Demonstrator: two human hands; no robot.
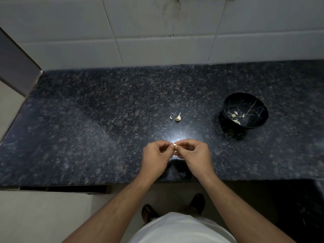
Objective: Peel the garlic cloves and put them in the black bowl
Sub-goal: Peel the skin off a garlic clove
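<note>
My left hand [156, 155] and my right hand [192, 153] meet above the front of the dark granite counter [87, 128]. Both pinch one small pale garlic clove [175, 147] between their fingertips. Farther back on the counter lie two unpeeled pieces: a small clove [171, 117] and a bigger garlic piece with a stem [178, 118]. To the right stands the black bowl [226, 104], patterned with thin pale lines, and several peeled cloves [235, 117] lie in its bottom.
A white tiled wall [157, 32] backs the counter. A grey panel [15, 64] closes off the left end. The counter's front edge runs just below my wrists; my feet in dark sandals show on the floor below.
</note>
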